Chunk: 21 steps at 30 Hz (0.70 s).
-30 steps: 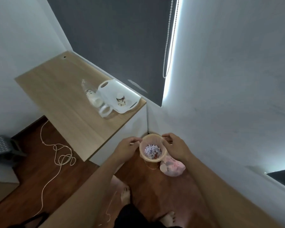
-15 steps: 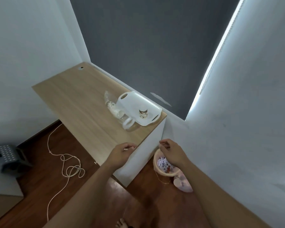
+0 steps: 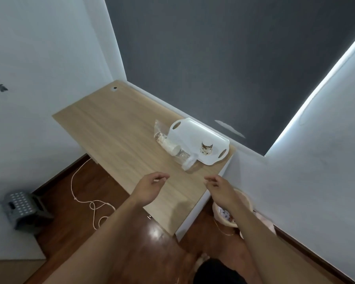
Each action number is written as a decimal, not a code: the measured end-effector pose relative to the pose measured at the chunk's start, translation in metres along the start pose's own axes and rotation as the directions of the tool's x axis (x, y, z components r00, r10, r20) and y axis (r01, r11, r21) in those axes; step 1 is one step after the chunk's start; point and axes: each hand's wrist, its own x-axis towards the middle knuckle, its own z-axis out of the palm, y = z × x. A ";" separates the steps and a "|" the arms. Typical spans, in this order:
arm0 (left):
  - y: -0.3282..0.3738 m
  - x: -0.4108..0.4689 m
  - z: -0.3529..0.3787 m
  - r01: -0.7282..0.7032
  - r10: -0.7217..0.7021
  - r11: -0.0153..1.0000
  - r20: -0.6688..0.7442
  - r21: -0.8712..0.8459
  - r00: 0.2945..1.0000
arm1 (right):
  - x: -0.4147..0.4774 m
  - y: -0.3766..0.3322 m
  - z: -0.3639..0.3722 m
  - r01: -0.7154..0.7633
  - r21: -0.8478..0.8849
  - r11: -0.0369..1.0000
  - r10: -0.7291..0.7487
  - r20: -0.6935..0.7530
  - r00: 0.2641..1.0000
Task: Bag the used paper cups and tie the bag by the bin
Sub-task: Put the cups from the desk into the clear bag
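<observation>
A patterned paper cup [image 3: 206, 148] stands upside down on a white tray [image 3: 195, 133] at the desk's right end. Beside the tray lies a clear plastic sleeve of stacked paper cups [image 3: 168, 145]. A small beige bin [image 3: 244, 203] sits on the floor by the desk's end, partly hidden behind my right forearm, with patterned scraps inside. My left hand [image 3: 151, 188] and my right hand [image 3: 220, 188] hover over the desk's near edge, fingers loosely curled, holding nothing. A pale pink bag [image 3: 268, 223] lies beside the bin.
The wooden desk [image 3: 115, 128] fills the corner under a dark blind. A white cord [image 3: 86, 198] snakes across the wooden floor at the left. A grey step stool [image 3: 23, 208] stands at the far left. White walls close in on both sides.
Both hands have left the bin on the floor and risen to the desk's near edge. The view has tilted up from the bin toward the desk and tray.
</observation>
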 end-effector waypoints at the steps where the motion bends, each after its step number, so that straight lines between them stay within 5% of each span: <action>1: -0.005 0.007 -0.004 -0.005 0.005 1.000 0.006 0.006 1.000 | 0.006 -0.004 0.003 0.000 -0.011 1.000 0.000 -0.002 1.000; 14: -0.025 0.121 -0.073 0.046 -0.046 0.999 -0.003 0.004 0.999 | 0.124 -0.066 0.033 -0.146 0.022 0.989 0.147 -0.012 0.989; 21: -0.033 0.193 -0.097 0.039 -0.045 0.998 0.150 0.039 0.988 | 0.169 -0.081 0.066 -0.303 0.169 0.938 0.318 -0.073 0.945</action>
